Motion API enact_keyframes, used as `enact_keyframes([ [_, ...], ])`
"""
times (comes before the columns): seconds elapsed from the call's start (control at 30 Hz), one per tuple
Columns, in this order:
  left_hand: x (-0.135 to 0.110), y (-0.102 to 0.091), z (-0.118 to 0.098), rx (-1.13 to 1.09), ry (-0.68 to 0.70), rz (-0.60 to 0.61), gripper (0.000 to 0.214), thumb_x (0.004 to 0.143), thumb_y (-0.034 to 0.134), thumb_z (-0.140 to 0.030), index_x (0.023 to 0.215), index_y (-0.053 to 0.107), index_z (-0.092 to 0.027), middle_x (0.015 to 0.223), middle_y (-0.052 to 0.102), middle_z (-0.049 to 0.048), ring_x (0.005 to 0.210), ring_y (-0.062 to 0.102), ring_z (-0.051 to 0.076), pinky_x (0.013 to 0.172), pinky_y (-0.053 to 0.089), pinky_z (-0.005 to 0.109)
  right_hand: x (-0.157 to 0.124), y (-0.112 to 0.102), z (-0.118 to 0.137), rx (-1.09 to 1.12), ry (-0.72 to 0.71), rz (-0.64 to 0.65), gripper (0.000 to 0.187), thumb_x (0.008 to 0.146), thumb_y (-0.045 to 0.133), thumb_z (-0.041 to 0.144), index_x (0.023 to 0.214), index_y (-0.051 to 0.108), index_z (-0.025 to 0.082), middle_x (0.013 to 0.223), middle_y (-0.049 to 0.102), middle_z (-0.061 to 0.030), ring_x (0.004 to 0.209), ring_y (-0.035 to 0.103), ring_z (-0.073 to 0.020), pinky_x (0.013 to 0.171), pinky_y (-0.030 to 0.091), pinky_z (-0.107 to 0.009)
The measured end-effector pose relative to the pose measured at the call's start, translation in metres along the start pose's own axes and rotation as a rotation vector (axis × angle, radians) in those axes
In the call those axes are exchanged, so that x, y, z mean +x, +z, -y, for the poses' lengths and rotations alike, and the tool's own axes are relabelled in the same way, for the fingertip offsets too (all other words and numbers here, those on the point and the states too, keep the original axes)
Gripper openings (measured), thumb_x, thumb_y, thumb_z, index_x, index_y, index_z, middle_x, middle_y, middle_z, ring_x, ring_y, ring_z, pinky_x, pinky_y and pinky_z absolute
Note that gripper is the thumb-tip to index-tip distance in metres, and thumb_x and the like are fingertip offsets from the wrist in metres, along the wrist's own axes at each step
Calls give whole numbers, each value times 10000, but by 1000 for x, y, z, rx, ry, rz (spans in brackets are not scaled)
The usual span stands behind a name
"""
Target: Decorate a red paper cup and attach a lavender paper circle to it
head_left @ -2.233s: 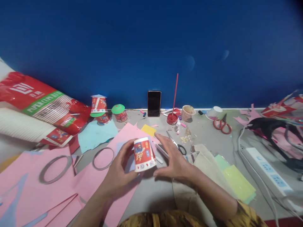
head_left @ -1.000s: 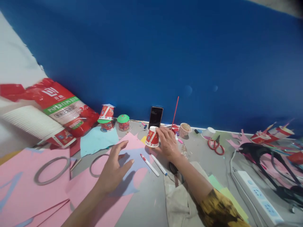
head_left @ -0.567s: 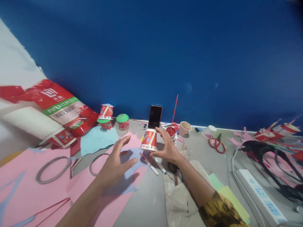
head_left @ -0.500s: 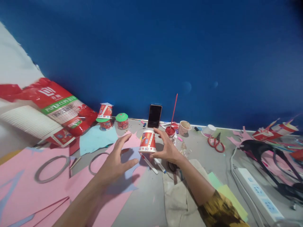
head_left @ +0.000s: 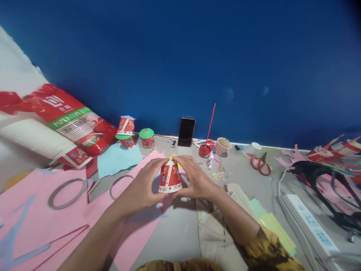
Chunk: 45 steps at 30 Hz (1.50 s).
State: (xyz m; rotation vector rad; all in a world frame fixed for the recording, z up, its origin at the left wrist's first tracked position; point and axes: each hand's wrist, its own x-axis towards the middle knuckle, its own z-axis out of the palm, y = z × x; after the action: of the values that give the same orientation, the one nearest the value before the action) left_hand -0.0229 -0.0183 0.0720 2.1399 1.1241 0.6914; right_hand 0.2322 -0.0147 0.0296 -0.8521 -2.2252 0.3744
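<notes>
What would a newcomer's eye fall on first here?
Probably the red paper cup, held wide end down between the left hand and right hand, near the middle of the view. Next might come the big red bag at the far left and the dark phone standing before the blue wall.

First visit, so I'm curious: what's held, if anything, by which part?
A paper cup, upside down: left hand and right hand grip its sides, fingers near its top, thumbs at its lower rim.
</notes>
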Motion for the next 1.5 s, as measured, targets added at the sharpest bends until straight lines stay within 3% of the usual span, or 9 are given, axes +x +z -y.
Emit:
enact_keyframes([
  [0.13, -6, 0, 17, -288, -74, -28, 875, 750, 858, -332, 1566, 542, -354, 1668, 569, 89, 1566, 516, 415, 1297, 452, 589, -1, -9, 4, 113, 140, 55, 1280, 731, 981, 637, 1742, 285, 270, 1673, 516, -207, 1564, 485, -408, 1278, 434, -604],
  [0.27, -7, 10, 35, -624, -78, 0, 950, 692, 935, -354, 1568, 569, -319, 1693, 563, 130, 1582, 497, 448, 1291, 466, 590, -1, -14, 10, 194, 220, 86, 1193, 728, 994, 602, 1702, 373, 303, 1645, 552, -175, 1536, 528, -386, 1249, 477, -582],
  [0.43, -2, 20, 37, -508, -146, -110, 920, 793, 898, -370, 1619, 495, -388, 1774, 455, 111, 1645, 408, 407, 1319, 399, 624, -1, -5, -2, -24, 139, -106, 978, 829, 939, 504, 1634, 441, 257, 1538, 625, -185, 1446, 588, -382, 1210, 502, -597],
  [0.53, 1, 21, 38, -547, -259, -243, 800, 831, 853, -395, 1558, 523, -358, 1710, 518, 148, 1580, 505, 399, 1282, 419, 663, -4, 2, -17, -272, 157, -217, 859, 880, 892, 400, 1610, 469, 233, 1497, 644, -195, 1435, 575, -405, 1220, 471, -637],
  [0.63, 4, 20, 42, -637, -361, -340, 715, 832, 830, -436, 1476, 556, -291, 1531, 644, 164, 1425, 652, 401, 1183, 506, 677, -7, 4, -31, -379, 187, -266, 871, 846, 913, 345, 1594, 488, 211, 1488, 645, -204, 1424, 570, -422, 1210, 474, -648],
  [0.77, 4, 21, 42, -610, -397, -379, 604, 825, 826, -430, 1369, 612, -278, 1399, 712, 131, 1413, 651, 389, 1144, 536, 642, -9, 4, -38, -324, 166, -303, 953, 820, 933, 434, 1614, 452, 220, 1487, 651, -198, 1387, 605, -411, 1175, 514, -630],
  [1.1, 2, 24, 42, -486, -356, -313, 492, 861, 782, -446, 1314, 668, -291, 1422, 713, 132, 1418, 645, 389, 1169, 530, 634, -10, 3, -39, -246, 202, -251, 975, 810, 937, 461, 1630, 458, 242, 1503, 650, -194, 1409, 604, -413, 1201, 489, -638],
  [1.37, -5, 23, 31, -341, -168, -123, 923, 816, 817, -315, 1646, 420, -388, 1801, 370, 93, 1657, 380, 380, 1290, 453, 590, -9, 2, -22, -45, 133, -92, 976, 822, 935, 480, 1631, 444, 240, 1544, 622, -199, 1441, 586, -386, 1207, 492, -596],
  [1.5, -7, 22, 28, -247, -115, -51, 972, 815, 782, -277, 1689, 367, -376, 1827, 328, 81, 1658, 378, 393, 1298, 450, 568, -8, 3, -16, 13, 77, -9, 1057, 787, 968, 514, 1655, 429, 243, 1557, 620, -196, 1475, 563, -388, 1251, 454, -598],
])
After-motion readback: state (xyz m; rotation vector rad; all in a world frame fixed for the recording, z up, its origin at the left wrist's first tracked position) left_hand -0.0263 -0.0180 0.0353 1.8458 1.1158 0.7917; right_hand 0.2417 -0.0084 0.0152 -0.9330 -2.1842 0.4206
